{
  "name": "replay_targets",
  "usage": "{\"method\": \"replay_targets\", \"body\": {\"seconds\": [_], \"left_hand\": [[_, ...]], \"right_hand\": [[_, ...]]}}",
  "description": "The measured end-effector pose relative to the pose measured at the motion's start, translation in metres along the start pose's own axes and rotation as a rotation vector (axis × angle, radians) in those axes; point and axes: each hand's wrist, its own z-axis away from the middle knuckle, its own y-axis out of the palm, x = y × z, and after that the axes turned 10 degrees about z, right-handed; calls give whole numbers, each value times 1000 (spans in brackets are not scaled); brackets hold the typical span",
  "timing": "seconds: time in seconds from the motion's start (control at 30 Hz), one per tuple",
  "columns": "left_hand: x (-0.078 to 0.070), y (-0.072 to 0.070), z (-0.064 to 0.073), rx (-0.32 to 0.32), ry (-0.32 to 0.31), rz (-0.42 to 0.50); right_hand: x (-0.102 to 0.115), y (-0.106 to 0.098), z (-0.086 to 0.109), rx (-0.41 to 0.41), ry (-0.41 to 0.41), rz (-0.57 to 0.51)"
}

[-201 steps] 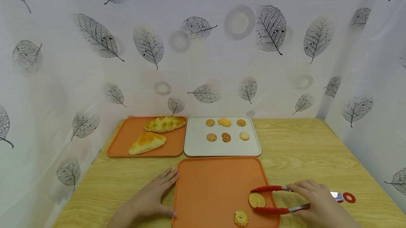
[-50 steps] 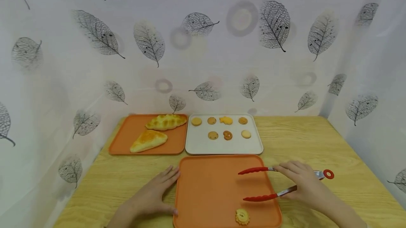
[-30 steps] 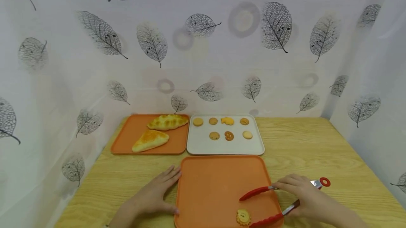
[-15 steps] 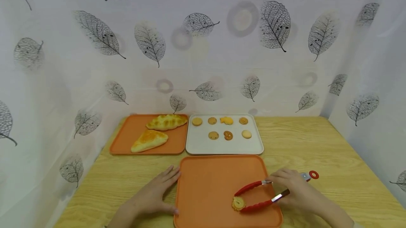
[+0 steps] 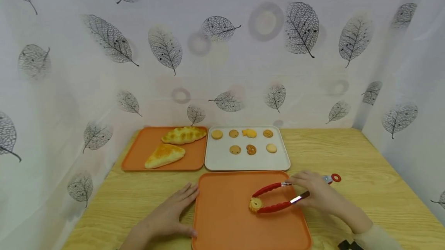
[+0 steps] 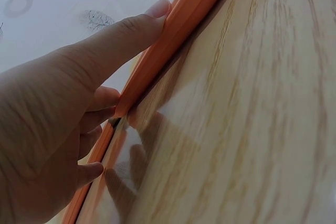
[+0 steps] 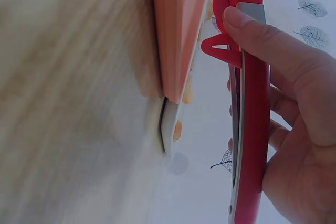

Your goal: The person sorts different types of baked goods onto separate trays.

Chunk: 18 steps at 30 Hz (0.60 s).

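Red-and-metal tongs (image 5: 274,208) are gripped in my right hand (image 5: 317,193), its thumb lying along one arm in the right wrist view. Between the tong tips is a scalloped round cookie (image 5: 255,204), held above the front orange tray (image 5: 229,227); how high I cannot tell. My left hand (image 5: 167,213) rests at that tray's left edge with fingers fairly straight. In the left wrist view its thumb (image 6: 126,35) touches the tray rim (image 6: 173,35).
Behind stands a white tray (image 5: 243,164) with several small cookies, including a fish-shaped one (image 5: 249,133) and a pretzel (image 5: 251,149). Left of it, an orange tray (image 5: 135,157) carries two breads (image 5: 165,156). A leaf-print curtain (image 5: 222,60) surrounds the wooden table (image 5: 333,153).
A round cookie went from the front tray to the white tray's back left. The tongs then closed on the scalloped cookie and moved it away from me and leftward. My left hand stayed put.
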Motion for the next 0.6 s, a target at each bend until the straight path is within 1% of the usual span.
{"method": "replay_targets", "body": {"seconds": [0.2, 0.33, 0.43, 0.6], "left_hand": [[0, 0, 1, -4, -3, -7], [0, 0, 2, -8, -4, -12], [0, 0, 1, -7, -2, -15], [0, 0, 1, -8, 0, -16]], "right_hand": [[-8, 3, -24, -25, -34, 5], [-13, 7, -40, -14, -41, -1], [-17, 12, -53, -16, -61, -5], [-28, 24, -81, -76, -128, 1]]}}
